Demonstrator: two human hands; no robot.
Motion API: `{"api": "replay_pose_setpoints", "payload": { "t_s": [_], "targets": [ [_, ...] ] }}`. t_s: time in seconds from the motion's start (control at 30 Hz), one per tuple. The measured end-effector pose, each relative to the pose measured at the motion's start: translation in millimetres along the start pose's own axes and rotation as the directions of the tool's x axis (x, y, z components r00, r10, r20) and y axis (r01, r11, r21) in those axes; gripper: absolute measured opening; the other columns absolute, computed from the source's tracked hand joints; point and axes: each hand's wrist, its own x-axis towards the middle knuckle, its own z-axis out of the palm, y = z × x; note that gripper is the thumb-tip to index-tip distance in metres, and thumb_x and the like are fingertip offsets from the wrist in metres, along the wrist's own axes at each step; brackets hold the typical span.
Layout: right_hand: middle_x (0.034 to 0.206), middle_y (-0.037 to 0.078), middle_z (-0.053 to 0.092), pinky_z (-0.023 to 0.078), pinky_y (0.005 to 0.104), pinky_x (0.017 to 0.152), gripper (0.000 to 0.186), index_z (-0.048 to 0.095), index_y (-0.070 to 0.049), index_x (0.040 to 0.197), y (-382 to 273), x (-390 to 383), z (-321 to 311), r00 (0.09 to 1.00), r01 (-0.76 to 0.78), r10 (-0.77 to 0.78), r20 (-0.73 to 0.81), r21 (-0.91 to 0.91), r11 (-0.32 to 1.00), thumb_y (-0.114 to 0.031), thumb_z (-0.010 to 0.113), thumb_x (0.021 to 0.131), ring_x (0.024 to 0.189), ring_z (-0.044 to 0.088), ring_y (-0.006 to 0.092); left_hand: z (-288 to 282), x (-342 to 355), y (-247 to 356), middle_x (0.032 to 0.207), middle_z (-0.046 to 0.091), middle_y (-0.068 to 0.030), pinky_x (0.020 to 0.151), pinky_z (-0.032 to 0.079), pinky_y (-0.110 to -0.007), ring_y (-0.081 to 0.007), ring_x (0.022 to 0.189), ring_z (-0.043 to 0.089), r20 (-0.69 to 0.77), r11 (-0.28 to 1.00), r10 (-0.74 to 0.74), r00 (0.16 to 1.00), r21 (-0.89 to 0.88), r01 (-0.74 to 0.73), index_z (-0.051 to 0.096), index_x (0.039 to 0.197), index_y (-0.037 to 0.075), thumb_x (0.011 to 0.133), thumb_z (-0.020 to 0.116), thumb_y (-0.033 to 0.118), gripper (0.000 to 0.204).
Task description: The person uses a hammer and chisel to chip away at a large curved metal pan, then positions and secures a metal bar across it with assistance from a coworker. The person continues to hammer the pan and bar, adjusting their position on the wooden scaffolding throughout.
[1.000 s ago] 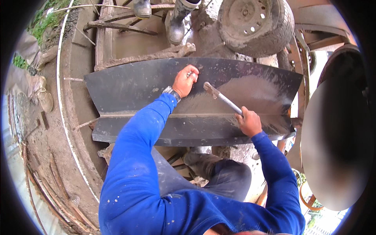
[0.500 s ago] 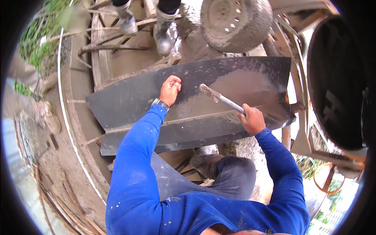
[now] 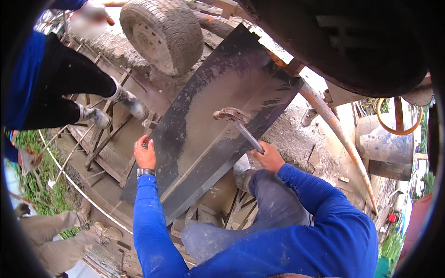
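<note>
A large black sheet panel, creased lengthwise and smeared with grey mud, lies diagonally across the middle. My left hand has its fingers closed at the panel's left edge, gripping it; anything small inside the fingers is too small to make out. Over the muddy part, my right hand grips the metal shaft of a claw hammer, whose head points up and left. My bent leg is below the panel.
A muddy wheel lies at the top. A person in rubber boots stands at left over steel bars; another person's trousers show lower left. A dark drum, rusty pipe and bucket are at right.
The view has swung, so the panel lies more steeply. My left hand has moved from the panel's middle to its left edge. The hammer stays in my right hand.
</note>
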Motion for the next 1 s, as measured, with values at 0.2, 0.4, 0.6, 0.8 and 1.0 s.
{"api": "replay_pose_setpoints", "payload": {
  "t_s": [0.2,0.4,0.6,0.8,1.0],
  "targets": [
    [0.075,0.022,0.063,0.050,0.0486,0.071,0.031,0.065,0.000,0.095,22.0,-1.9,-26.6,0.995,-0.054,0.059,0.080,-0.056,0.997,-0.031,0.073,0.094,0.072,0.063,0.0408,25.5,35.1,-7.5,0.120,0.072,-0.0144,0.101,0.053,-0.044,-0.0341,0.114,0.068,0.098,0.971,0.052,0.994,0.229,-0.073,0.073,0.123,0.008,0.088,0.084,0.023,0.039],
    [0.084,0.028,0.067,0.050,0.0544,0.077,0.036,0.064,-0.001,0.092,70.2,-23.4,-76.9,0.949,-0.169,0.229,0.215,-0.267,0.949,-0.036,0.072,0.094,0.085,0.067,0.0493,52.0,59.9,12.4,0.120,0.073,-0.0154,0.099,0.054,-0.045,-0.0371,0.116,0.068,0.191,0.913,-0.154,0.969,0.403,0.066,0.072,0.117,0.009,0.086,0.085,0.032,0.041],
    [0.074,0.018,0.065,0.048,0.0483,0.070,0.032,0.064,-0.001,0.093,100.7,0.9,-102.6,0.952,-0.267,0.289,0.103,-0.186,0.945,-0.030,0.076,0.095,0.070,0.064,0.0290,54.5,65.9,18.7,0.118,0.074,-0.0209,0.098,0.054,-0.049,-0.0412,0.114,0.069,0.230,0.875,-0.250,0.940,0.470,0.118,0.073,0.117,0.005,0.086,0.085,0.034,0.044],
    [0.116,0.008,0.074,0.053,0.0333,0.090,0.033,0.068,-0.001,0.132,186.9,90.6,-108.0,0.917,-0.087,0.192,-0.349,0.294,0.952,-0.023,0.065,0.108,0.102,0.067,0.0163,55.8,73.3,27.8,0.139,0.067,-0.0244,0.110,0.049,-0.048,-0.0400,0.131,0.063,0.279,0.927,-0.195,0.940,0.365,0.084,0.066,0.139,0.001,0.094,0.072,0.048,0.066],
    [0.131,0.021,0.063,0.064,0.0427,0.093,0.054,0.053,0.011,0.137,127.8,107.1,-99.4,0.895,-0.073,0.252,-0.369,0.436,0.897,-0.026,0.073,0.103,0.116,0.067,0.0299,40.9,45.4,36.5,0.129,0.069,-0.0169,0.104,0.052,-0.048,-0.0381,0.123,0.064,0.169,0.882,-0.354,0.920,0.388,0.268,0.070,0.123,0.011,0.089,0.080,0.037,0.044]
  ]
}}
